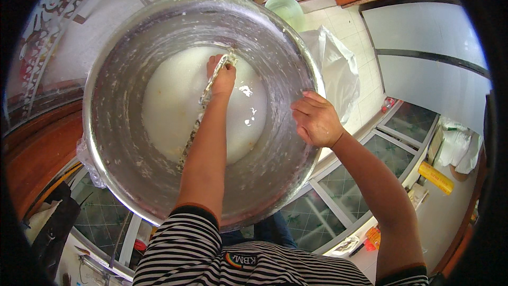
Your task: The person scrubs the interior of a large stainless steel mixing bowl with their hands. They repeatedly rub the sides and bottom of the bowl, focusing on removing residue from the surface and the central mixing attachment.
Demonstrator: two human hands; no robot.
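A large, deep metal bowl [131, 67] fills the middle of the view, its inner wall smeared with pale residue. White, milky liquid [174, 83] with shiny highlights covers its bottom. My left hand [222, 73] reaches down inside and grips the upper end of a long, thin stick [192, 139] caked in a pale crust. That stick slants towards me along my forearm, which hides part of it. On the bowl's right side, my right hand [317, 119] holds the rim, fingers curled over the inner edge.
Behind the bowl at right stand a translucent plastic bucket [283, 10] and a white plastic bag [337, 67] on pale tiles. A grey-panelled cabinet [428, 47] is further right. Below it, a yellow roll [435, 177] lies on a shelf beside white bags [456, 147].
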